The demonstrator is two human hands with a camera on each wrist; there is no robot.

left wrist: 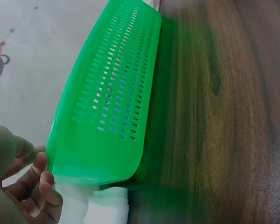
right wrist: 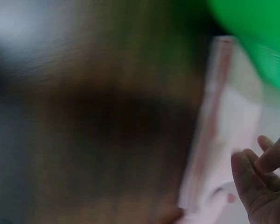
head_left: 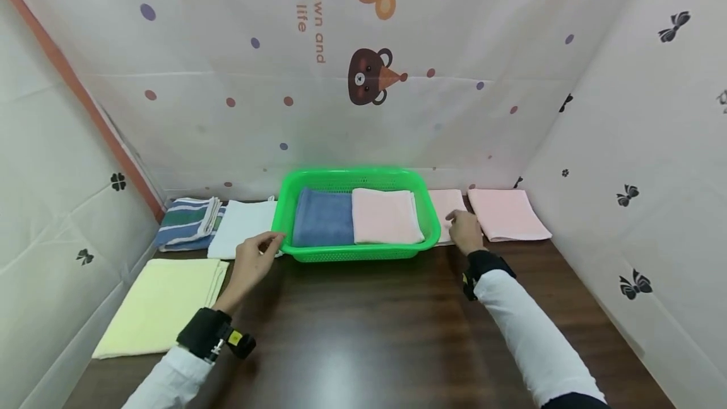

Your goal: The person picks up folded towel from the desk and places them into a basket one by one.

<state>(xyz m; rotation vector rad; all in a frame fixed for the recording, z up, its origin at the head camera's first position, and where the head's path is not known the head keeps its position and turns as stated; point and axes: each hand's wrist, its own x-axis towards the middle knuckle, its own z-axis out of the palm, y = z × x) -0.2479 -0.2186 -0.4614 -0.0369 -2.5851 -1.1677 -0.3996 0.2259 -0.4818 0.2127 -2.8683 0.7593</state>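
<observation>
A green plastic basket with perforated walls stands at the back of the table. Inside it, a folded blue towel lies to the left of a folded pale pink towel. My left hand pinches the basket's left rim; the left wrist view shows bent fingertips at that edge. Over a second folded pink towel, partly hidden by the basket, is my right hand. Its fingers are loosely bent and grip nothing; contact with that towel cannot be made out in the blurred right wrist view.
Another folded pink towel lies at the far right. Left of the basket are a white towel, a striped towel and a yellow towel. Printed cloth walls rise behind and beside the dark wooden table.
</observation>
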